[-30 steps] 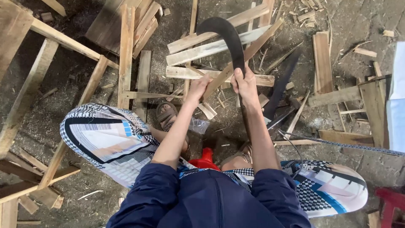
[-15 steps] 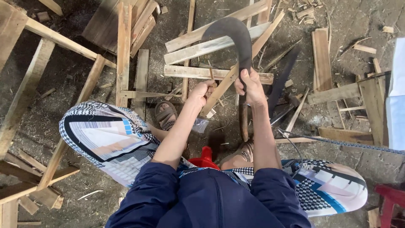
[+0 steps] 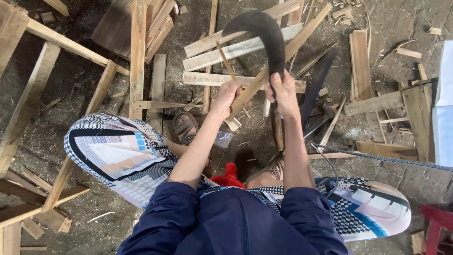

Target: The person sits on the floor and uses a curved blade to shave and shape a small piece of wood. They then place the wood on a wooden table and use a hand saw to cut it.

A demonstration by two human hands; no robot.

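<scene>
My right hand point(image 3: 283, 92) grips the handle of a dark curved chopping blade point(image 3: 258, 29), whose hooked tip arcs up and to the left. My left hand point(image 3: 225, 97) holds a thin wooden stick point(image 3: 226, 61) that stands upright, its top just under the blade's curve. Both hands are close together above the ground, over a long wooden slat point(image 3: 283, 52) that runs diagonally. I am seated, with patterned trousers point(image 3: 120, 156) over both knees and a sandalled foot point(image 3: 185, 127) below my left hand.
Loose planks and slats point(image 3: 222, 78) lie scattered over the dirt floor. A wooden frame point(image 3: 71, 45) lies at the left, more boards point(image 3: 361, 66) at the right. A second dark blade point(image 3: 315, 87) lies on the ground right of my hands. A red stool point(image 3: 439, 219) stands at the lower right.
Both hands have risen slightly. The blade has lifted and tilted away from me, and the thin stick now stands upright in my left hand under its curve.
</scene>
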